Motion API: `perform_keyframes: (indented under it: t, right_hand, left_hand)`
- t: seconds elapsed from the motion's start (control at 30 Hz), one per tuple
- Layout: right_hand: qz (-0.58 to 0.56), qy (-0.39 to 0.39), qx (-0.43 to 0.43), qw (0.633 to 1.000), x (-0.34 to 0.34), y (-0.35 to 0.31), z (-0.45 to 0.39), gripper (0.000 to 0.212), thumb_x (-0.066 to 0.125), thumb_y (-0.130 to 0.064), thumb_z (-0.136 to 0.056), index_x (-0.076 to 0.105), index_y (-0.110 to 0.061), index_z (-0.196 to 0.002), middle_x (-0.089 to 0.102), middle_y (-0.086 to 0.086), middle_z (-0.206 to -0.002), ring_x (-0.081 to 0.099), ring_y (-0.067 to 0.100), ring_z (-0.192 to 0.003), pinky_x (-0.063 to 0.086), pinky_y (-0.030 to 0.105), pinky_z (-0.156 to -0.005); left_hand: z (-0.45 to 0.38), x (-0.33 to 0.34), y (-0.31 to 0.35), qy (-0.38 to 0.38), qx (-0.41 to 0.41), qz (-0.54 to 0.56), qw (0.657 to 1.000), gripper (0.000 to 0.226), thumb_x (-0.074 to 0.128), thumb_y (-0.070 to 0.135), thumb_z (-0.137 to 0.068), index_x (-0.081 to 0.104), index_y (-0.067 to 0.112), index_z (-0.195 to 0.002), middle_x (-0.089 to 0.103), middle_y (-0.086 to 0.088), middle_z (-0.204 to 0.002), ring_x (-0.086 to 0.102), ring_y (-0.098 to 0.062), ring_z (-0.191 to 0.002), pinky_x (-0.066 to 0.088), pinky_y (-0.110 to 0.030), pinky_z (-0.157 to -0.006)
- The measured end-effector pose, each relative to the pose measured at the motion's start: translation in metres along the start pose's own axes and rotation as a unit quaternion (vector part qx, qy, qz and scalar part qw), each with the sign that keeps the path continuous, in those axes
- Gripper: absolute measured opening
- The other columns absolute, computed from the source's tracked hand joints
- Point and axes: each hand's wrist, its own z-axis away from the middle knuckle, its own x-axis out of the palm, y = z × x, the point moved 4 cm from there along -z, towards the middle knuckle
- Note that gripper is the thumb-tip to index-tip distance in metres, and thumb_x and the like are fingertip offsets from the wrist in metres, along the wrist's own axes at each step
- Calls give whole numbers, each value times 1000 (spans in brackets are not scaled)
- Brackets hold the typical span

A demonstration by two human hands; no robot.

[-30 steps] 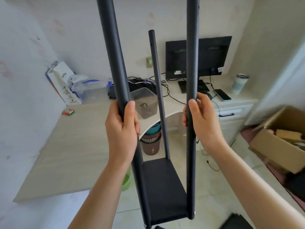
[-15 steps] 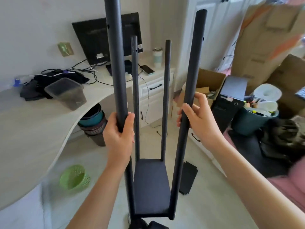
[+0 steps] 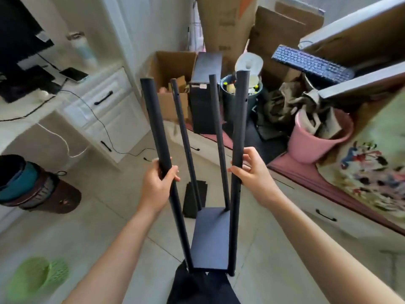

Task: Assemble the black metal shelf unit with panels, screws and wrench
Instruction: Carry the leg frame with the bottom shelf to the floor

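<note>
Head view: the black shelf unit (image 3: 211, 240) stands upright on the floor (image 3: 114, 216) in front of the person, its four posts rising from one bottom panel. The left hand (image 3: 156, 187) grips the near left post (image 3: 157, 132), fingers (image 3: 173, 173) curled round it. The right hand (image 3: 254, 174) holds the near right post (image 3: 240, 128), fingers wrapped round it. A spare black panel (image 3: 192, 202) lies on the floor just behind the unit, with a pink bucket (image 3: 315, 141) well to the right.
</note>
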Motion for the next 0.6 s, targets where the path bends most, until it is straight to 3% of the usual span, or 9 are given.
perform_keyframes:
  t: [0.1, 0.37, 0.6]
  right_hand:
    - [8, 51, 42, 998, -30, 39, 1, 30, 65, -7, -93, 48, -17, -116, 60, 3, -114, 67, 18, -100, 58, 31, -82]
    - [46, 186, 174, 966, -86, 137, 11, 29, 62, -1, -93, 49, -15, -115, 64, 4, -108, 64, 20, -103, 55, 33, -85]
    - [49, 237, 252, 937, -103, 216, 14, 39, 64, 5, -88, 53, -17, -119, 68, 2, -106, 66, 18, -102, 57, 44, -89]
  left_hand:
    - [-15, 40, -20, -86, -47, -18, 995, 15, 65, 18, -98, 59, 29, -106, 72, 0, -86, 73, -14, -85, 58, -31, -85]
    - [-49, 143, -62, -285, -75, -108, 949, 23, 70, 2, -91, 60, 21, -100, 71, -2, -91, 70, -19, -92, 57, -33, -88]
    - [-55, 205, -127, -315, -79, -194, 926, 34, 75, -1, -83, 62, 30, -84, 71, 8, -84, 67, -3, -84, 49, -17, -75]
